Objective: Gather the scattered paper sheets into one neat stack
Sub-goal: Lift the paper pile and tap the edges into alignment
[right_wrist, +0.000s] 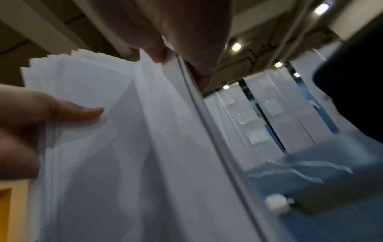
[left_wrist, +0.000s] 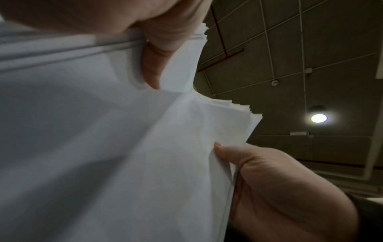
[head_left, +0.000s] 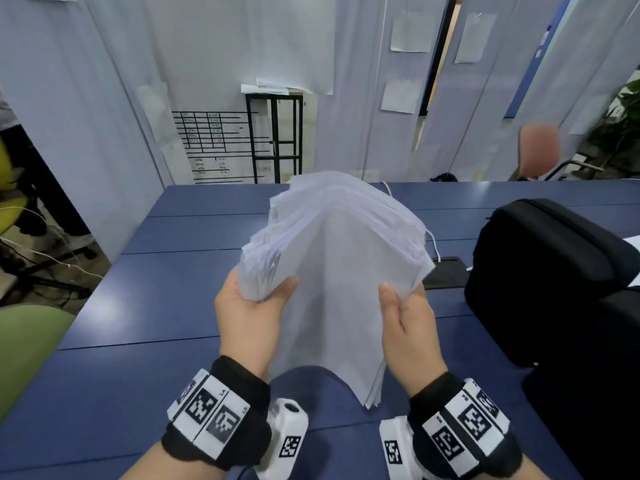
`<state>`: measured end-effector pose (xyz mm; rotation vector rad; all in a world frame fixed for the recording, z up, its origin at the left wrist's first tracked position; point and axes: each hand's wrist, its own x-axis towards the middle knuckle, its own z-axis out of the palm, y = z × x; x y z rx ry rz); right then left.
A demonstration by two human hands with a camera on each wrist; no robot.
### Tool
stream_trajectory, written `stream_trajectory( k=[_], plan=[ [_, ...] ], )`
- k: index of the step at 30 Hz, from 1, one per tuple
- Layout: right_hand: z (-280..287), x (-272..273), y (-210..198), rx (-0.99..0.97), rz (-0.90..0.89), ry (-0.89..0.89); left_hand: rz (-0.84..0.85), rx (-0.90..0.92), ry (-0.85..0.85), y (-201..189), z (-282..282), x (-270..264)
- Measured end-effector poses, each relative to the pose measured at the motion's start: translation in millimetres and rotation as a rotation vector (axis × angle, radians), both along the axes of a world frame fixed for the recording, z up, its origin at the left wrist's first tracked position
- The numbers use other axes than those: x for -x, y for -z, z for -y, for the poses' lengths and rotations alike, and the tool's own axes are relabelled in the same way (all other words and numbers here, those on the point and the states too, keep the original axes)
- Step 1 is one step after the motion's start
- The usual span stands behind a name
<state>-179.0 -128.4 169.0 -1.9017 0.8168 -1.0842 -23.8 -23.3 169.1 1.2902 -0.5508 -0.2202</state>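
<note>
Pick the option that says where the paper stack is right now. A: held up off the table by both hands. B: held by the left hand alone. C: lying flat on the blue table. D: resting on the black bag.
A: the left hand and right hand each grip a side of the paper stack, which is raised above the blue table, its edges uneven.

One thick bundle of white paper sheets (head_left: 332, 271) is seen, its sheets too many and too fanned to be counted. Two hands are seen, the left hand (head_left: 251, 315) and the right hand (head_left: 408, 323). One blue table (head_left: 145, 375), one black bag (head_left: 554, 271) and one pink chair (head_left: 538, 147) are counted.
</note>
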Motion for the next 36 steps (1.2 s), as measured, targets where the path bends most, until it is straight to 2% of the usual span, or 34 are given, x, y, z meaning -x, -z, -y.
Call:
stream_trajectory(
  k=[4, 6, 10, 13, 17, 21, 26, 32, 36],
  plan=[
    [17, 15, 15, -0.339, 0.257, -0.149, 0.024, -0.093, 0.220, 34, -7, -12],
    [24, 20, 16, -0.369, 0.294, -0.188, -0.014, -0.161, 0.343, 45, -11, -19],
    [29, 20, 6, -0.347, 0.387, -0.128, -0.142, -0.170, 0.501, 54, -13, -30],
    [30, 11, -4, -0.415, 0.506, -0.031, -0.100, -0.177, 0.554, 52, -13, -33],
    [33, 2, -16, -0.446, 0.549, 0.121, -0.013, -0.155, 0.554, 49, -17, -31],
    [36, 2, -17, -0.433, 0.555, 0.143, 0.063, -0.148, 0.574, 48, -24, -26],
    [30, -1, -22, -0.343, 0.504, 0.245, 0.083, -0.062, 0.505, 45, -30, -19],
    [19, -5, -22, -0.217, 0.416, 0.248, 0.093, -0.033, 0.456, 48, -27, -15],
    [26, -6, -23, -0.232, 0.433, 0.236, 0.054, 0.000, 0.461, 47, -26, -19]
  ],
)
